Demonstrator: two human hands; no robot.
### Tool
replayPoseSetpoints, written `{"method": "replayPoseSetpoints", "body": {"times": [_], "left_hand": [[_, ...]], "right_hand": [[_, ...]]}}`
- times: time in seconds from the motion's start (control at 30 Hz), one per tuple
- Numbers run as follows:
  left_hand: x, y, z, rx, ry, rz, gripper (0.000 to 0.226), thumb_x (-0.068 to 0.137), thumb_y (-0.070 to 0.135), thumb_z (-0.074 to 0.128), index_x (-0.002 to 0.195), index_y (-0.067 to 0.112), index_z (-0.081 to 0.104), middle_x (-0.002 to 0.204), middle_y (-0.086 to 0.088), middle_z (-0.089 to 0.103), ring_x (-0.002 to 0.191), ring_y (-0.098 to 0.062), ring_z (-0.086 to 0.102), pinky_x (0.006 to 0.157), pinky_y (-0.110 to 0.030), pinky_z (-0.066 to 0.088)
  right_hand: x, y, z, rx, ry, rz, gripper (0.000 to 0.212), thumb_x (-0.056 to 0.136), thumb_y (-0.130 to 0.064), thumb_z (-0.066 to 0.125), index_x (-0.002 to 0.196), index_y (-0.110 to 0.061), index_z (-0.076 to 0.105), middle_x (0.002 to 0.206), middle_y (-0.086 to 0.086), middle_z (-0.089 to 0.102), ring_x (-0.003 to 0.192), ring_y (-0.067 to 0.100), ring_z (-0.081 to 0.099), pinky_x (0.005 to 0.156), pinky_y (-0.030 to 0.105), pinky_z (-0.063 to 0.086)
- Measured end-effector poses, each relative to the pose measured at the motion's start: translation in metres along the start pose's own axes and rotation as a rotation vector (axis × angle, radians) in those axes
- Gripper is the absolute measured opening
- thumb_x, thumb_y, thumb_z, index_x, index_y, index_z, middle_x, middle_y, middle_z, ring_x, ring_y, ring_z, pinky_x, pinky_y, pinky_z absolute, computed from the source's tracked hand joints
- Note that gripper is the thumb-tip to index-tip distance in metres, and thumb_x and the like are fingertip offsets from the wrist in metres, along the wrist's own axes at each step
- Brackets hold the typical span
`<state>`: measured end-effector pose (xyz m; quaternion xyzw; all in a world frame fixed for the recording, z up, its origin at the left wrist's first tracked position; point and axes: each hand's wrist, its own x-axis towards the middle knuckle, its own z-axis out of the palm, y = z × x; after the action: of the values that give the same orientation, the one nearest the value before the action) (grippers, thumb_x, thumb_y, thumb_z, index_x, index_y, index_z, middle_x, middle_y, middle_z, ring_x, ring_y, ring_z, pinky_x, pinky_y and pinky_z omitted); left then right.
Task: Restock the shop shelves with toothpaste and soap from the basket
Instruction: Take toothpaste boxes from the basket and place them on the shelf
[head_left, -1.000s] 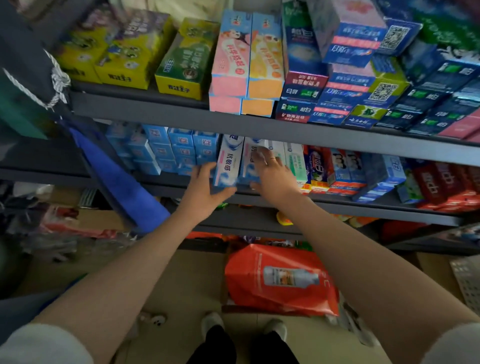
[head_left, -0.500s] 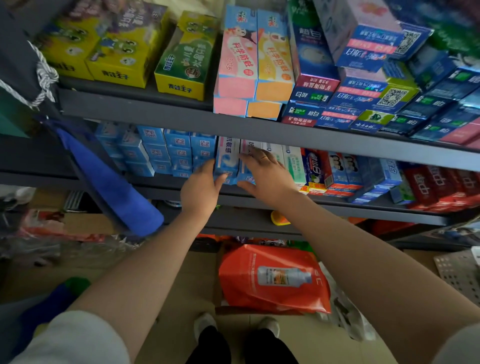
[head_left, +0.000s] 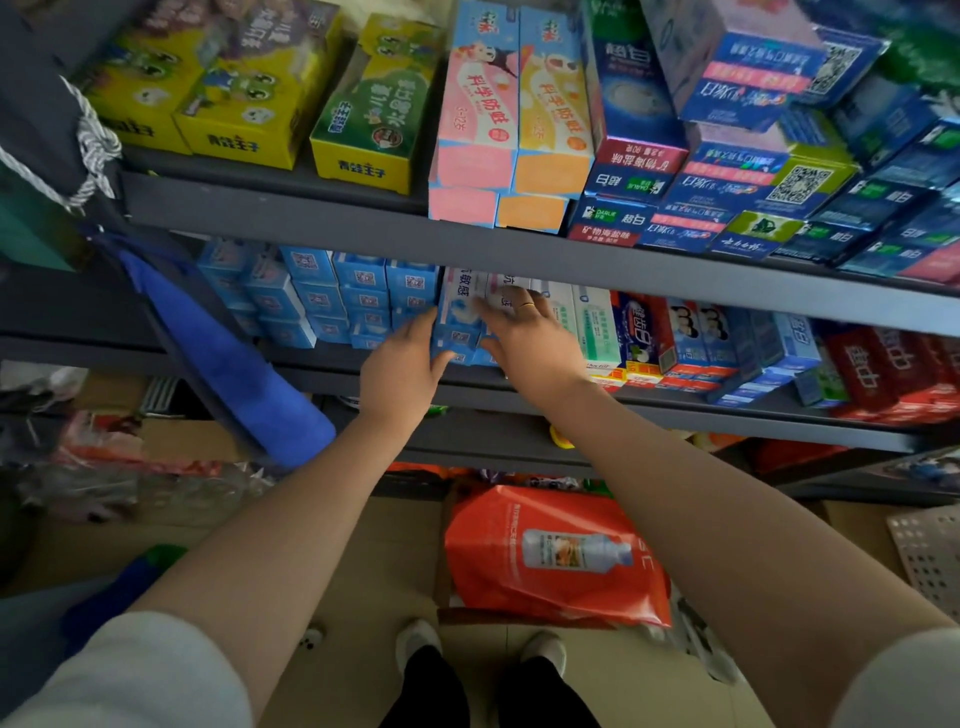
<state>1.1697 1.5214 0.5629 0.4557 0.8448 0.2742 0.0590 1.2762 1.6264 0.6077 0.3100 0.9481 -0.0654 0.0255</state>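
On the middle shelf (head_left: 519, 400) stand white-and-blue toothpaste boxes (head_left: 460, 317) between a stack of light blue boxes (head_left: 358, 301) and green-white boxes (head_left: 597, 327). My left hand (head_left: 402, 364) lies against the left side of those boxes with straight fingers, its thumb across their front end. My right hand (head_left: 530, 338), with a ring on one finger, presses flat on the fronts of the neighbouring boxes, fingers spread. Neither hand carries anything loose.
The top shelf (head_left: 363, 218) holds yellow, pink, orange and dark blue toothpaste cartons. Red boxes (head_left: 893, 369) fill the middle shelf's right end. A blue cloth (head_left: 234, 374) hangs at the left post. An orange pouch (head_left: 556, 556) lies on the floor by my feet; a perforated white panel (head_left: 924, 556) shows at bottom right.
The toothpaste box my left hand held out in front has slid back into the row. Both hands have moved further in under the upper shelf.
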Motion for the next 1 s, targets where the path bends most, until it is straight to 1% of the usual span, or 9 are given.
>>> {"method": "replayPoseSetpoints", "body": {"times": [0.13,0.27,0.33,0.4,0.53,0.63,0.77,0.87,1.0], "left_hand": [[-0.013,-0.003,0.003,0.001,0.050,-0.017,0.032,0.087,0.020,0.060,0.114,0.004,0.056,0.107,-0.014,0.067,0.097,-0.033,0.064,0.069,-0.043,0.051],[-0.019,-0.002,-0.003,0.028,0.034,-0.026,0.036,0.086,0.020,0.061,0.117,0.006,0.052,0.113,-0.013,0.061,0.101,-0.031,0.060,0.070,-0.043,0.050],[-0.026,-0.001,-0.010,0.053,0.050,-0.025,0.031,0.086,0.018,0.060,0.114,0.006,0.053,0.108,-0.014,0.060,0.095,-0.030,0.060,0.065,-0.039,0.049],[-0.039,0.006,-0.015,0.095,-0.047,0.005,0.025,0.088,0.019,0.057,0.109,0.007,0.055,0.101,-0.011,0.061,0.090,-0.029,0.061,0.064,-0.037,0.047],[-0.069,0.041,-0.002,0.146,-0.474,0.110,0.020,0.089,0.024,0.053,0.106,0.013,0.056,0.094,-0.002,0.065,0.090,-0.024,0.062,0.073,-0.037,0.050],[-0.094,0.090,0.028,0.240,-0.632,0.204,0.021,0.090,0.026,0.050,0.108,0.016,0.054,0.104,0.000,0.062,0.097,-0.024,0.059,0.078,-0.037,0.050],[-0.128,0.180,0.087,0.309,-0.739,0.334,0.022,0.090,0.029,0.049,0.106,0.016,0.056,0.108,-0.004,0.062,0.100,-0.026,0.059,0.078,-0.038,0.050],[-0.157,0.264,0.135,0.193,-0.776,0.334,0.022,0.090,0.027,0.052,0.107,0.014,0.057,0.105,-0.006,0.066,0.097,-0.026,0.060,0.079,-0.038,0.051],[-0.200,0.383,0.191,-0.083,-0.771,0.196,0.019,0.088,0.021,0.055,0.102,0.010,0.062,0.100,-0.011,0.068,0.094,-0.028,0.063,0.080,-0.035,0.049]], "right_hand": [[-0.009,-0.002,0.007,-0.013,0.046,-0.023,0.048,0.094,-0.017,0.049,0.140,-0.021,0.035,0.148,0.009,0.031,0.137,0.031,0.026,0.088,0.050,0.051],[-0.020,0.000,0.007,0.084,0.091,-0.030,0.046,0.095,-0.022,0.047,0.140,-0.018,0.035,0.149,0.007,0.030,0.137,0.028,0.026,0.092,0.047,0.047],[-0.035,0.007,0.008,0.143,0.184,-0.018,0.041,0.093,-0.023,0.050,0.132,-0.013,0.043,0.142,0.010,0.040,0.130,0.031,0.037,0.092,0.046,0.045],[-0.062,0.024,0.010,0.184,0.221,0.018,0.036,0.093,-0.022,0.050,0.126,-0.009,0.049,0.130,0.012,0.051,0.119,0.033,0.047,0.091,0.046,0.046],[-0.132,0.083,0.021,0.182,0.069,0.164,0.030,0.095,-0.024,0.045,0.120,-0.009,0.050,0.119,0.012,0.057,0.111,0.033,0.052,0.075,0.038,0.045],[-0.198,0.136,0.027,0.236,0.032,0.316,0.024,0.093,-0.023,0.046,0.110,-0.007,0.053,0.108,0.015,0.061,0.099,0.037,0.057,0.066,0.037,0.043],[-0.305,0.217,0.028,0.313,0.038,0.555,0.022,0.091,-0.023,0.049,0.105,-0.008,0.057,0.105,0.016,0.063,0.098,0.036,0.059,0.075,0.042,0.051],[-0.389,0.282,0.023,0.381,0.062,0.752,0.022,0.090,-0.023,0.049,0.104,-0.009,0.059,0.102,0.018,0.066,0.096,0.036,0.061,0.075,0.039,0.048],[-0.482,0.370,0.014,0.574,0.165,1.003,0.024,0.090,-0.021,0.052,0.105,-0.005,0.063,0.107,0.020,0.067,0.104,0.034,0.060,0.083,0.033,0.044]]}}
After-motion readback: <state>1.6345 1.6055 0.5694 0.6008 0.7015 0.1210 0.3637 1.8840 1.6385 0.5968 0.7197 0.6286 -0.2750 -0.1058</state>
